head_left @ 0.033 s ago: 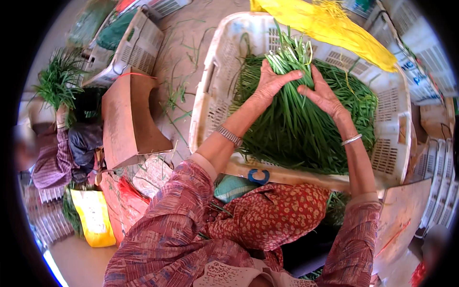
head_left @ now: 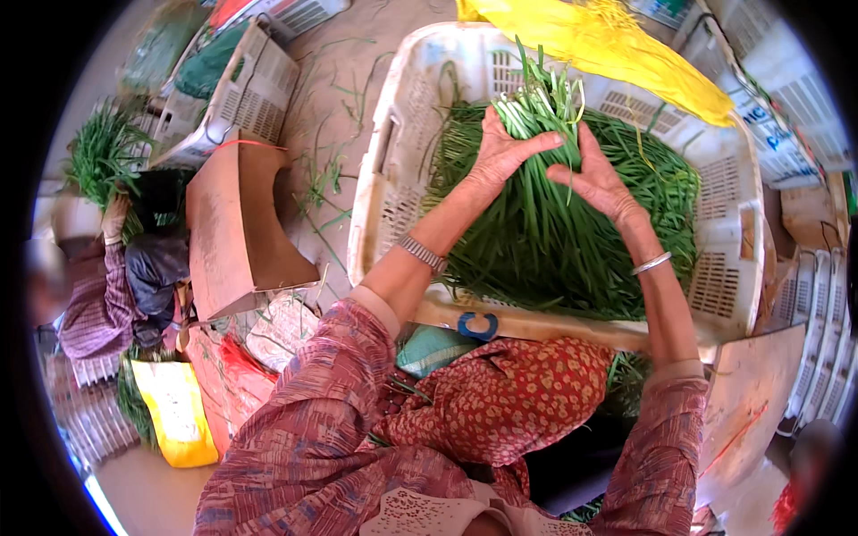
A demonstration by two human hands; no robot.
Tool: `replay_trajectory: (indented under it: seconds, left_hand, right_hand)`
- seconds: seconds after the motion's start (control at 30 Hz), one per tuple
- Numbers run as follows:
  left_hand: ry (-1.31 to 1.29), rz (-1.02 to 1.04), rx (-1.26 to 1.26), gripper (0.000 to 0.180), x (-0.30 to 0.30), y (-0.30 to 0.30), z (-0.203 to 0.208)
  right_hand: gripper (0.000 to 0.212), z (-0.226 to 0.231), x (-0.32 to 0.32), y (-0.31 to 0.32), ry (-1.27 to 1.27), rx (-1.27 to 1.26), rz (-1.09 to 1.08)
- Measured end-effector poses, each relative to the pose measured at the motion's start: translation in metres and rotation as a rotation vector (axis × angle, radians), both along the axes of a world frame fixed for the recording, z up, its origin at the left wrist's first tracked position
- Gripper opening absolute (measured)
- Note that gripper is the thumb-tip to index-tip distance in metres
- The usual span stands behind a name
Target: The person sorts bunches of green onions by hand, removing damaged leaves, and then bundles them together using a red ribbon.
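Both of my hands are on one bunch of garlic chives (head_left: pixel 539 118), its pale stalk ends pointing to the far side and its green leaves hanging toward me. My left hand (head_left: pixel 511 150) curls round the bunch's left side, thumb laid across the stalks. On the other side my right hand (head_left: pixel 597 176) cups it, thumb pointing inward and fingers partly hidden behind. Under the bunch, a heap of loose garlic chives (head_left: pixel 661 223) fills a white plastic crate (head_left: pixel 368 201). The leaves of the bunch merge with the heap.
Yellow sheeting (head_left: pixel 617 58) drapes over the crate's far rim. A cut cardboard box (head_left: pixel 214 232) stands left of the crate. At far left a co-worker's hand (head_left: pixel 114 219) holds another chive bunch (head_left: pixel 105 156). Stacked white crates (head_left: pixel 818 330) stand at right.
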State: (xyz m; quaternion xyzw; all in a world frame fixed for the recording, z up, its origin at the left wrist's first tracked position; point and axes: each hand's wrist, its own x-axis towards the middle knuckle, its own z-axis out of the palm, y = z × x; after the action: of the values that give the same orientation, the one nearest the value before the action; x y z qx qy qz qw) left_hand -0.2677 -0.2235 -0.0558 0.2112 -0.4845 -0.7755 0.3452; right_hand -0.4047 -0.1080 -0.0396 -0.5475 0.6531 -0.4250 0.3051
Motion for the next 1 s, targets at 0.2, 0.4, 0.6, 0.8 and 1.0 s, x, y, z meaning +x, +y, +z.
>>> replay_trajectory:
  seconds: [0.2,0.4,0.6,0.8,1.0]
  left_hand:
    - [0.02,-0.187,-0.225,0.057,-0.017,0.05,0.059]
    - [0.027,-0.114,-0.896,0.072,-0.044,0.097,0.182]
    - [-0.081,-0.475,-0.91,0.08,-0.038,0.178,0.349]
    - [0.08,-1.294,-0.721,0.069,-0.05,0.177,0.424]
    - [-0.05,-0.917,-0.759,0.068,0.014,0.095,0.453]
  right_hand:
    - [0.113,0.018,0.019,0.04,0.04,-0.225,-0.237]
    - [0.066,0.081,0.002,0.077,0.022,-0.463,-0.558]
    - [0.056,0.162,-0.036,0.125,-0.902,-1.091,-0.524]
    - [0.056,0.235,0.026,0.159,-0.962,-1.233,-0.219]
    - [0.079,0.215,0.131,0.183,-0.976,-1.116,-0.442]
